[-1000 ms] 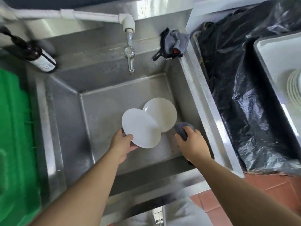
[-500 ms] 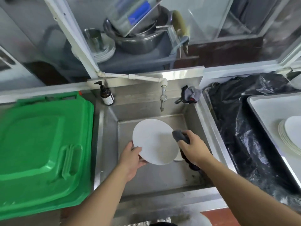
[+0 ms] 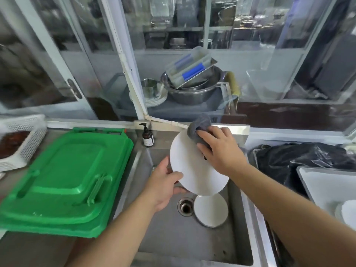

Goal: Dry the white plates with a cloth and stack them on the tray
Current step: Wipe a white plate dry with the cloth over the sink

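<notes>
The left hand grips the near-left rim of a white plate, thumb on its face and fingers curled beneath, holding it tilted above the sink. The right hand presses a grey cloth against the plate's far edge, its fingers curled over the bunched fabric. Below the held plate, a second white plate lies on the steel floor of the sink just right of the drain.

On the counter to the left lies a green plastic lid, and beyond it at the far left sits a white mesh basket. A dark pump bottle stands at the sink's far rim. To the right, a black plastic bag is spread out, and nearer, at the right edge, a white tray holds a stack of plates, only partly in view.

Behind the sink, glass panels in pale frames show a shelf with metal bowls and a tilted clear box.
</notes>
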Tool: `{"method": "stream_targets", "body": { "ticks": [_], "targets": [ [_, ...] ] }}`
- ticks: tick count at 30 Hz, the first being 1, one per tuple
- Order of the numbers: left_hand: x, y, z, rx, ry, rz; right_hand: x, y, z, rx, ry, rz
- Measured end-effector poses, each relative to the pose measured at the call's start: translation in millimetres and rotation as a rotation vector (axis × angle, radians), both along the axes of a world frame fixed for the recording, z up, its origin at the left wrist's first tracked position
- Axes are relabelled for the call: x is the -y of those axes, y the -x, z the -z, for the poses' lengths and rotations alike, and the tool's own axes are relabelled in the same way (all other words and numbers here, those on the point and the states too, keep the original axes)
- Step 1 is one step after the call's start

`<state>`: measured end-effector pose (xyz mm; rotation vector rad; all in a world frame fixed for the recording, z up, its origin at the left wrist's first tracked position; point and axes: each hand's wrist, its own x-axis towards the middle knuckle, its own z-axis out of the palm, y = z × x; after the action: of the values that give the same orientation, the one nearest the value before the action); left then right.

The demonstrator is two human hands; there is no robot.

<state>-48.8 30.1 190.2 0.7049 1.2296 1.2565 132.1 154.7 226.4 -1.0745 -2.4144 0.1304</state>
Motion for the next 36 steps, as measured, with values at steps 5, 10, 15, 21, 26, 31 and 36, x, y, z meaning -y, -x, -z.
{"method": "stream_targets", "body": {
  "ticks": [5, 10, 15, 21, 26, 31, 36],
  "targets": [
    [-1, -20, -33, -0.015, -0.095, 0.017, 18, 6, -25, -0.034, -0.106, -0.13],
    [0, -13, -49, -0.027, -0.138, 0.023, 32, 22, -46, -0.117, -0.2, -0.212],
    [2, 4, -68, 0.013, -0.222, -0.008, 7, 34, -73, -0.167, -0.249, -0.042],
    [2, 30, -93, 0.089, -0.316, -0.12, -18, 37, -92, -0.183, -0.13, 0.192],
    [-1, 49, -104, 0.092, -0.358, -0.232, 3, 45, -79, -0.252, 0.024, 0.281],
    [-3, 62, -111, 0.095, -0.344, -0.292, 55, 66, -54, -0.255, 0.108, 0.162],
    [8, 63, -107, 0.04, -0.341, -0.242, 85, 87, -63, -0.286, 0.054, -0.052]
  ]
}}
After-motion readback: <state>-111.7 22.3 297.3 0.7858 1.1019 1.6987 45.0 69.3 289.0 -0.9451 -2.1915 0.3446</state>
